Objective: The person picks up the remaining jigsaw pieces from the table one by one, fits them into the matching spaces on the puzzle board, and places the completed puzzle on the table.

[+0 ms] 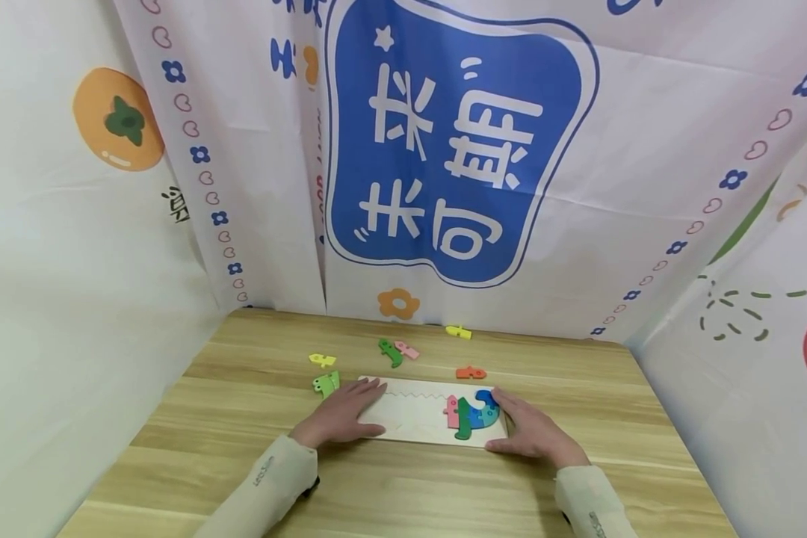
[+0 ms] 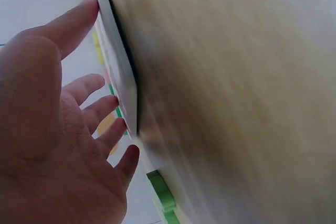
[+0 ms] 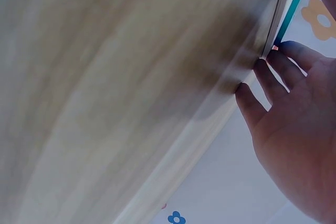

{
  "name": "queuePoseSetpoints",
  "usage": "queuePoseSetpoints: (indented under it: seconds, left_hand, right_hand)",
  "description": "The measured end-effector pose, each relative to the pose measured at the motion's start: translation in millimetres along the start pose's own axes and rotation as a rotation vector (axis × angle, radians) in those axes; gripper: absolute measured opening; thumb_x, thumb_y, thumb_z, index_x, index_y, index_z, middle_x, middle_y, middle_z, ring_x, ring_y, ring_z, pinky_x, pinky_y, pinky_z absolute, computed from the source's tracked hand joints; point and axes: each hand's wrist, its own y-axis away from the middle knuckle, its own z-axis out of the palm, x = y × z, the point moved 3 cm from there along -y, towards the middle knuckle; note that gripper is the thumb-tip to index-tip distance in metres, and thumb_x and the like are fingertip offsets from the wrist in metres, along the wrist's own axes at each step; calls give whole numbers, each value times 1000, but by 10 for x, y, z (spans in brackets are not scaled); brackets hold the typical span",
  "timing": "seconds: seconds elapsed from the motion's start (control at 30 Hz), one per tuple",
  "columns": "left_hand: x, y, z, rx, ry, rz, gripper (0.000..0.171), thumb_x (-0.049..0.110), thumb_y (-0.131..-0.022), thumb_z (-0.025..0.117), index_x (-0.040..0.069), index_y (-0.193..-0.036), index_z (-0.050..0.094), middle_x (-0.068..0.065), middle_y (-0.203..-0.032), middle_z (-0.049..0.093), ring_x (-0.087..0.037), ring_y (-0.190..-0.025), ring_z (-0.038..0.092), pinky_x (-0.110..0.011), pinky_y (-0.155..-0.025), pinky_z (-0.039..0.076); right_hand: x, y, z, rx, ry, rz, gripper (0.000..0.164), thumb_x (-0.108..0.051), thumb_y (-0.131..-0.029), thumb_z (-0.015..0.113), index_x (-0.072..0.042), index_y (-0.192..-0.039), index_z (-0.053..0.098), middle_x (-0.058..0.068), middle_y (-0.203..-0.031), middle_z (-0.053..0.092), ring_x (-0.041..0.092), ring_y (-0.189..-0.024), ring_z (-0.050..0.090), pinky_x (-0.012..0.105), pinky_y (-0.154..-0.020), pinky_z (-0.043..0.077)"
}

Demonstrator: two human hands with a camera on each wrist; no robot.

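Note:
A white rectangular puzzle board [image 1: 406, 420] with a zigzag line lies on the table between both hands. On its right part sit joined puzzle pieces: a pink one [image 1: 452, 412], a dark green one [image 1: 464, 422] and several blue ones [image 1: 482, 413]. My left hand [image 1: 339, 415] is at the board's left end, thumb and fingers spread and nearly straight; the left wrist view shows the thumb touching the board edge [image 2: 118, 51]. At the right end is my right hand [image 1: 531, 430], its thumb near the front corner and fingers by the blue pieces. Extended fingertips [image 3: 261, 65] meet the edge in the right wrist view.
A green crocodile-head piece [image 1: 326, 384] lies left of the board, close to the left hand. Behind the board are loose yellow [image 1: 323, 360], green [image 1: 390, 353], pink [image 1: 407, 350] and orange [image 1: 471, 373] pieces. Another yellow piece [image 1: 459, 332] lies by the printed curtain [image 1: 276, 261].

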Motion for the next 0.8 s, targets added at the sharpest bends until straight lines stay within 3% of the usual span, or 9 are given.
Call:
queuePoseSetpoints:
  seconds: [0.23, 0.4, 0.5, 0.63, 0.8]
  left_hand:
    - [-17, -7, -27, -30, 19, -22, 84, 58, -95, 67, 14, -161, 39, -11, -167, 36, -40, -155, 30, -60, -124, 29]
    - [62, -120, -128, -12, -18, -12, 77, 49, -97, 68, 12, -159, 41, -13, -163, 43, -41, -151, 38, -60, -122, 33]
    - [96, -290, -214, 43, -43, -26, 72, 45, -98, 69, 12, -158, 44, -13, -161, 46, -41, -148, 42, -61, -120, 35]
    - [89, -624, -291, 139, -25, -83, 70, 42, -98, 71, 14, -157, 45, -15, -161, 46, -41, -147, 42, -62, -120, 35]
    - [36, -1008, -239, 216, -7, -164, 65, 42, -97, 73, 15, -152, 52, -12, -156, 52, -38, -144, 46, -58, -120, 38]
  right_hand:
    - [-16, 11, -11, -5, -9, -2, 107, -58, -80, 84, -13, -163, 33, 11, -170, 31, 40, -154, 31, 61, -124, 30]
    - [-8, 20, -17, -4, -12, 7, 106, -57, -80, 84, -13, -163, 34, 11, -170, 31, 40, -154, 32, 62, -123, 30]
    - [-2, 18, -18, -9, -9, 7, 107, -58, -80, 84, -13, -163, 33, 11, -170, 31, 40, -154, 31, 61, -124, 29]
    - [13, 14, -24, -2, -1, 10, 108, -59, -79, 84, -13, -163, 33, 10, -170, 31, 40, -154, 32, 61, -123, 30]
    - [7, 15, -28, -6, -11, 6, 107, -58, -80, 84, -13, -163, 34, 10, -170, 31, 40, -154, 31, 62, -123, 29]
